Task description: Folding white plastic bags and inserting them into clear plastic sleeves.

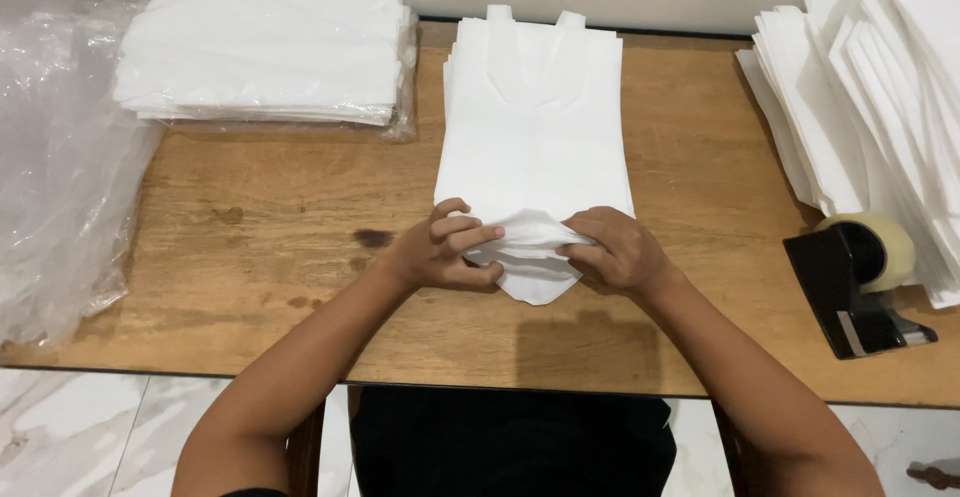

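A stack of white handled bags (533,127) lies flat in the middle of the wooden table (260,247), handles pointing away from me. My left hand (446,248) and my right hand (614,249) both pinch the near bottom edge of the stack, lifting and bunching the white material between them. The fingers of each hand curl over the raised fold. The lowest corner of the stack pokes out beneath my hands.
A wrapped pile of folded white bags (268,52) sits at the back left. Crumpled clear plastic (55,157) covers the left edge. More white bags (870,87) fan out at the right. A black tape dispenser (858,282) stands near the right front.
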